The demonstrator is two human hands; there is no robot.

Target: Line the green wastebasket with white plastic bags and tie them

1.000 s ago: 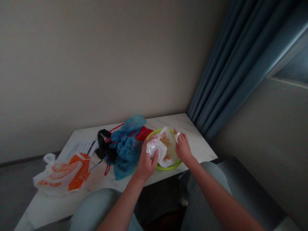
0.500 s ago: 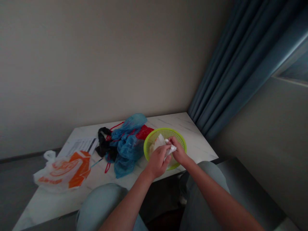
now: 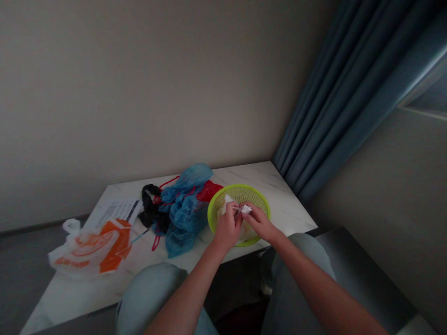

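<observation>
While my forearms reach out over my legs, both hands meet above a yellow-green basket (image 3: 239,187). My left grip (image 3: 227,227) is closed, thumb and fingers pinching a crumpled white plastic bag (image 3: 246,209). My right grip (image 3: 259,222) is closed on the same bag from the other side, with a small bunched end poking out between the two. The bag is over the basket, and another pale bit of it stands up just beyond my left fingers. More pale plastic shows down inside the basket, mostly covered by my hands, so I cannot tell whether it is all one piece.

The basket stands upright on the white marbled surface (image 3: 289,204), near its front edge. Just left of the basket lies a loose heap: a red bag (image 3: 210,190) closest to the rim, a big see-through blue bag (image 3: 186,216) partly over it, and a black bag (image 3: 152,209) at the far side. A red cord (image 3: 155,243) loops out toward me. Farther left, a printed sheet (image 3: 113,211) lies flat, partly covered by an orange and white shopping bag (image 3: 92,246).
</observation>
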